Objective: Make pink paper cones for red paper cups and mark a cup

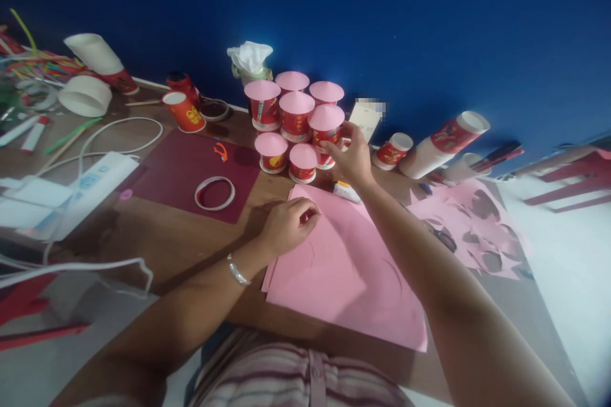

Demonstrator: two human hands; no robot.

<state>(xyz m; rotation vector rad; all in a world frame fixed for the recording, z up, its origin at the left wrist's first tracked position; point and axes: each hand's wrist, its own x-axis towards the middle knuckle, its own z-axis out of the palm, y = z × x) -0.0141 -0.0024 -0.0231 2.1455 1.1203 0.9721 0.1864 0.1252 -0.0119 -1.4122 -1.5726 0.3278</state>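
Deep blue wall (305,6) rises behind a brown tabletop (186,248). At the right hand (354,157), thumb and fingers close around a capped red cup (326,116), its pink cone uppermost, at the near right edge of a cluster; another red cup shows just below it, though whether the two touch I cannot tell. Six more pink-coned cups (296,104) stand to the left of that hand, four behind and two nearer. The left hand (292,223) lies over the stacked pink sheets (334,267), nearer the body than the cups, its fingers curled loosely toward the thumb; whether they pinch anything I cannot tell. Between the hands and the cups, just below the right palm, sits a small white and yellow item (347,192). Just behind the right hand stands a pale box (365,119); to its right come a bare red cup (392,151), its interior hidden, and a tilted stack of nested cups (446,142). Beyond these, farther right, lie pink paper offcuts (470,219) with holes. Behind the cluster, a holder (255,74) has white tissue (251,55) poking out. Left of the left hand, a white ring (214,193) rests on a maroon sheet (176,171); past it stand an orange-red cup (184,112) and, farther off, white paper cups (95,53) leaning.
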